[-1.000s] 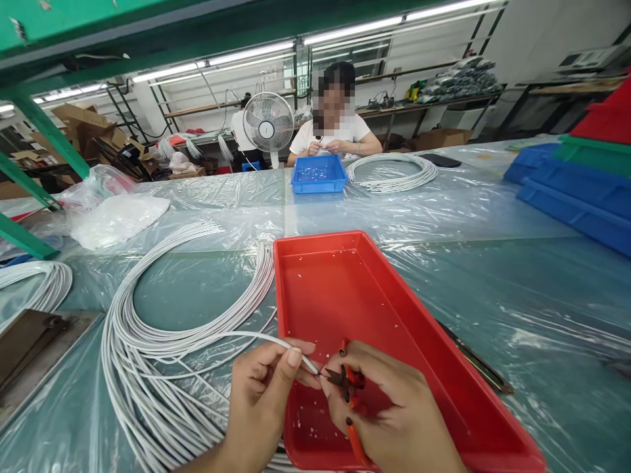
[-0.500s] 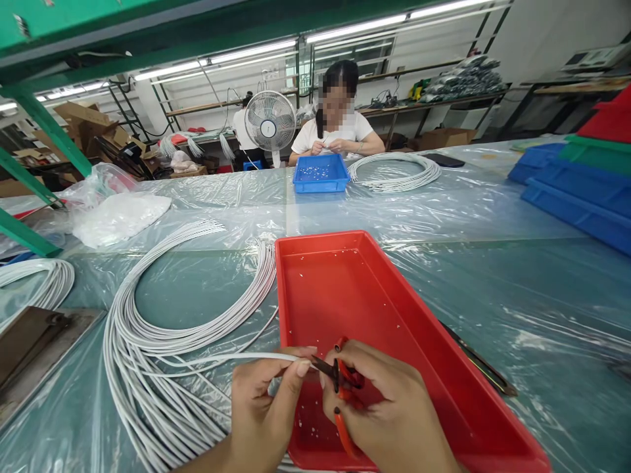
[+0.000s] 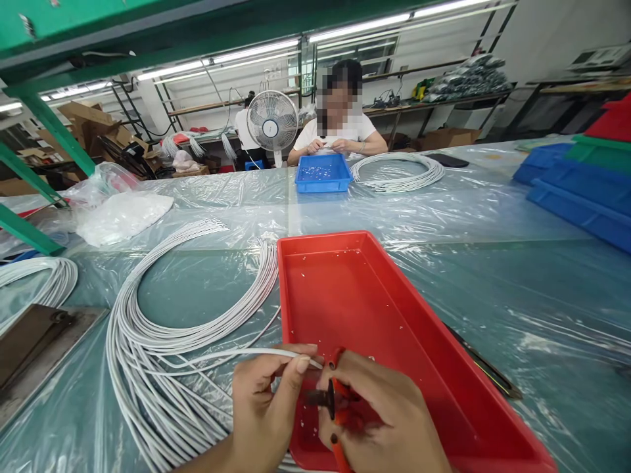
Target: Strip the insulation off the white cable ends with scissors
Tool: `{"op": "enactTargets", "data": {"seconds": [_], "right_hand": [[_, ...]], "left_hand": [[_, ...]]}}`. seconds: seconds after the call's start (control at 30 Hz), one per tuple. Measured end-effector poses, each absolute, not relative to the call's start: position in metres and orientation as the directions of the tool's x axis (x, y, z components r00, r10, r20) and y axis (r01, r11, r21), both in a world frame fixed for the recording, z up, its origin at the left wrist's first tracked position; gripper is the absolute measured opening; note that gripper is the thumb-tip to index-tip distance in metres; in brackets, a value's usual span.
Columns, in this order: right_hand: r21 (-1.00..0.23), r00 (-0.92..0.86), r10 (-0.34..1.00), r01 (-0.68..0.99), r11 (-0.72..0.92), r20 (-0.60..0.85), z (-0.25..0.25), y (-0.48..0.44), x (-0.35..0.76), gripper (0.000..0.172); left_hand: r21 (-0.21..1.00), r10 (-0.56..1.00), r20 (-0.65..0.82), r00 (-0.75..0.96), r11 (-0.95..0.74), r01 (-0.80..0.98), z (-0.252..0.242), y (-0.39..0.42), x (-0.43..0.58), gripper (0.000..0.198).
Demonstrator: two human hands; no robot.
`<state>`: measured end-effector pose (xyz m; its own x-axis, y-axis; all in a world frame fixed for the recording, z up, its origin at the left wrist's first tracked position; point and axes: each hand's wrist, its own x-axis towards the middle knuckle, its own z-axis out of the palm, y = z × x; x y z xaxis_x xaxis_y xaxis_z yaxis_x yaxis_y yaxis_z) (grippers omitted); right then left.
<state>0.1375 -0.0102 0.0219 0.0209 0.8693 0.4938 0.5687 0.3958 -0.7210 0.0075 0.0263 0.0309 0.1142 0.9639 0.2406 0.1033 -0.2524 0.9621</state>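
Observation:
My left hand (image 3: 269, 401) pinches a white cable (image 3: 231, 352) near its end between thumb and fingers, over the near part of a red tray (image 3: 419, 315). Close beside it, my right hand (image 3: 384, 407) is closed round orange-handled pliers (image 3: 338, 410). Their dark jaws are blurred and point left, just below the cable's tip. The tip reaches my right fingers; I cannot tell whether they touch it. A large coil of white cables (image 3: 133, 328) lies left of the tray, and the held cable runs back toward it.
A dark knife-like tool (image 3: 486, 364) lies right of the tray. Across the table a person (image 3: 365, 131) works behind a blue tray (image 3: 323, 174) and another cable coil (image 3: 399, 172). Stacked bins (image 3: 586, 190) stand at right; a brown metal block (image 3: 29, 341) is at left.
The pliers' jaws have dropped away from the cable end and swung down and left. The cable's tip is now visible. My left hand has stayed nearly in place.

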Motion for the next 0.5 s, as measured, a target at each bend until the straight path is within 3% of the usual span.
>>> {"op": "enactTargets", "data": {"seconds": [0.23, 0.5], "right_hand": [[-0.805, 0.114, 0.893, 0.494, 0.329, 0.435, 0.0282, -0.0095, 0.1458, 0.017], [-0.824, 0.104, 0.906, 0.469, 0.319, 0.410, 0.0262, -0.0091, 0.1433, 0.020]], "left_hand": [[0.992, 0.983, 0.127, 0.131, -0.128, -0.006, 0.0317, 0.0247, 0.0082, 0.016], [0.980, 0.974, 0.197, 0.113, -0.200, 0.012, 0.0294, 0.0249, 0.0083, 0.013]]}}
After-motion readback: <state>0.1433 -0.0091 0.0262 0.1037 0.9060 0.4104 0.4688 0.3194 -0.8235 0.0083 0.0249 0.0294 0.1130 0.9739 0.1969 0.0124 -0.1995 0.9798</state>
